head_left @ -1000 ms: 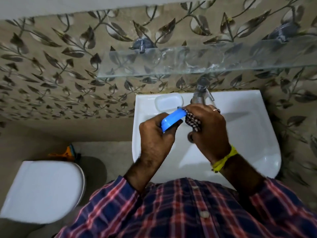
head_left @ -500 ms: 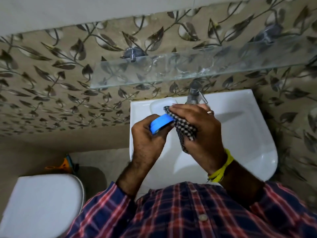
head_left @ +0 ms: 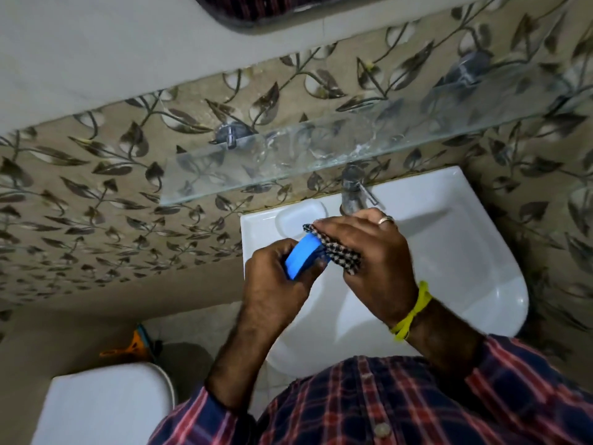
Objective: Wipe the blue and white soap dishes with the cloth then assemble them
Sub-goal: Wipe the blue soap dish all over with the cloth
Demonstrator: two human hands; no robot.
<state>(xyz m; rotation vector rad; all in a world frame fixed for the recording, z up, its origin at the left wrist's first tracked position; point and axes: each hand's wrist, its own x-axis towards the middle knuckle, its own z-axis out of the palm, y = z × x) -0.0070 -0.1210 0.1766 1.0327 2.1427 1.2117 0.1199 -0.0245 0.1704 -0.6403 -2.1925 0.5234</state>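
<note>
Two hands meet above the sink [head_left: 449, 239], and between them is the blue soap dish [head_left: 301, 256]. The left hand [head_left: 276, 284] grips this dish with curled fingers and holds it on its edge, over the left part of the basin. The right hand [head_left: 369, 255] presses the checked cloth [head_left: 340, 252] against the dish, its fingers bent over the cloth and holding it. The white soap dish [head_left: 300, 213] lies on the back left corner of the sink, just beside the tap [head_left: 353, 191]. A glass shelf [head_left: 321, 149] hangs on the wall above the sink. A white toilet lid [head_left: 106, 406] is low on the left.
</note>
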